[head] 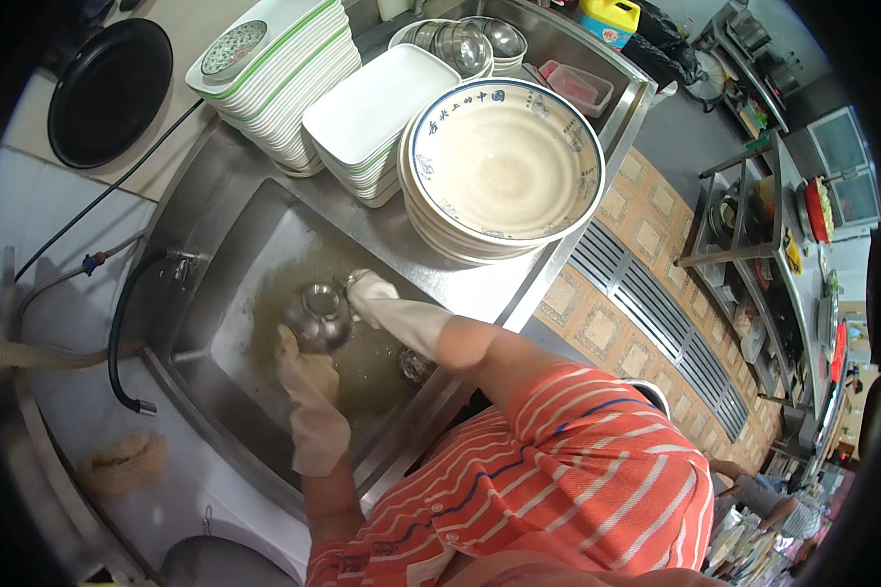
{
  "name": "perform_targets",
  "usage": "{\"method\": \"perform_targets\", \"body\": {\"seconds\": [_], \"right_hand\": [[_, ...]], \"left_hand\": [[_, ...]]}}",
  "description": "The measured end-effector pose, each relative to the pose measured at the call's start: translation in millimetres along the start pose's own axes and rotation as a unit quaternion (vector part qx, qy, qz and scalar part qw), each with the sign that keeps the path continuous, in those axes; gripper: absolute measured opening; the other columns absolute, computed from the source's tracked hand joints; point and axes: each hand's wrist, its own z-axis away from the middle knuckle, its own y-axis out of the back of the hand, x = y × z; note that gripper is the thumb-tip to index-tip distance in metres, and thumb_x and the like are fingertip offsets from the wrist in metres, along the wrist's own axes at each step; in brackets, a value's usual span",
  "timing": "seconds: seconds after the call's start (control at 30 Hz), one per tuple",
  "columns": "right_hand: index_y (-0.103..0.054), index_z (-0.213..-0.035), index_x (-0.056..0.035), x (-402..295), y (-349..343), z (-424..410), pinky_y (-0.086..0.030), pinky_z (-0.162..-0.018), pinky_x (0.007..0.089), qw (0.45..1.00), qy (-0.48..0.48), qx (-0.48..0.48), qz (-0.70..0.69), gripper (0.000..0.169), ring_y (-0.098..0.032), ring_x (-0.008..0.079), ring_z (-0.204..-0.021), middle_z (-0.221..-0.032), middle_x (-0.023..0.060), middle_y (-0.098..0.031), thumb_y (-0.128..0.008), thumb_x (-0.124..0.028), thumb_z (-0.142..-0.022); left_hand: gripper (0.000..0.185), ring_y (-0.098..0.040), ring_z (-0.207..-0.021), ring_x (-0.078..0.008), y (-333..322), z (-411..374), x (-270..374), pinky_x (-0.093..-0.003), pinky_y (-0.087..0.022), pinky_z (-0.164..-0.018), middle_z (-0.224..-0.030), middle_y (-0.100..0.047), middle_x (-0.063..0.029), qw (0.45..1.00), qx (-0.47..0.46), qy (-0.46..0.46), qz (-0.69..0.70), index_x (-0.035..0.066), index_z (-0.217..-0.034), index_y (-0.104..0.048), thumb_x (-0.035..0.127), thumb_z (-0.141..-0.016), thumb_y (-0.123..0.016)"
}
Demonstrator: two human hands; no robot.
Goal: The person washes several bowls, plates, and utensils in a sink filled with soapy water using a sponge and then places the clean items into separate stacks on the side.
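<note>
My left hand (305,367), in a pale rubber glove, grips the lower left rim of a shiny metal bowl (316,323) in a steel sink (227,418) of cloudy water. The bowl is tilted, its round foot facing up. At the bowl's right side is my right hand (371,293), gloved too, its fingers curled against a small greenish thing (353,277) too blurred to name. Another metal bowl (414,367) lies partly hidden by the sink's near wall, below my right forearm.
Behind the sink stand stacked large round bowls (506,161), white rectangular dishes (378,103) and a tall pile of green-rimmed plates (294,81). A black hose tap (117,330) hangs at the left. Metal bowls (462,48) and plastic boxes (580,88) stand farther back.
</note>
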Motion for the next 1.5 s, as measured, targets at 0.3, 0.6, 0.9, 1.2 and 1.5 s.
{"method": "perform_targets", "body": {"seconds": [0.3, 0.6, 0.9, 1.2, 1.5], "right_hand": [[-0.066, -0.08, -0.0048, 7, 60, 91, -0.056, -0.064, 0.0429, 0.993, 0.098, 0.051, 0.041, 0.022, -0.07, 0.0263, -0.074, -0.084, 0.02, -0.07, -0.057, -0.014, -0.098], [-0.067, -0.091, -0.0082, 32, 37, 75, -0.053, -0.07, 0.0419, 0.982, 0.158, 0.103, 0.02, 0.014, -0.068, 0.0295, -0.078, -0.086, 0.0184, -0.069, -0.057, -0.016, -0.096], [-0.068, -0.106, -0.0112, 28, 35, 61, -0.051, -0.076, 0.0391, 0.984, 0.131, 0.09, 0.081, 0.018, -0.067, 0.0278, -0.079, -0.087, 0.0148, -0.07, -0.056, -0.021, -0.096], [-0.067, -0.118, -0.0117, 36, 17, 21, -0.051, -0.065, 0.0345, 0.976, 0.111, 0.038, 0.182, 0.026, -0.066, 0.0161, -0.065, -0.081, 0.0074, -0.07, -0.06, -0.028, -0.098], [-0.073, -0.109, -0.0087, 181, -46, -116, -0.051, -0.079, 0.0369, 0.923, 0.108, -0.193, 0.315, 0.024, -0.066, 0.0232, -0.087, -0.1, 0.0117, -0.073, -0.067, -0.019, -0.089]], "left_hand": [[0.023, -0.064, -0.1, -0.0359, -221, 93, 92, -0.0407, -0.051, -0.088, -0.113, -0.067, -0.0215, 0.353, -0.497, -0.707, -0.36, -0.006, -0.109, -0.067, 0.008, -0.092, -0.065], [0.022, -0.066, -0.091, -0.0175, -162, 21, 18, -0.0263, -0.051, -0.083, -0.099, -0.072, -0.0112, 0.811, -0.279, -0.452, -0.245, 0.0, -0.112, -0.071, 0.016, -0.098, -0.065], [0.034, -0.068, -0.093, -0.0307, 72, -100, -159, -0.0412, -0.051, -0.09, -0.102, -0.071, -0.0146, 0.692, -0.268, 0.015, -0.67, 0.009, -0.122, -0.067, 0.029, -0.096, -0.061], [0.032, -0.066, -0.101, -0.0294, 15, -48, -107, -0.0387, -0.052, -0.091, -0.103, -0.071, -0.0101, 0.776, -0.337, -0.015, -0.534, 0.011, -0.104, -0.074, 0.003, -0.074, -0.081], [0.04, -0.062, -0.102, -0.0344, 105, -105, -155, -0.0399, -0.05, -0.089, -0.11, -0.063, -0.0162, 0.718, -0.288, -0.261, -0.577, 0.007, -0.098, -0.07, 0.002, -0.06, -0.084]]}}
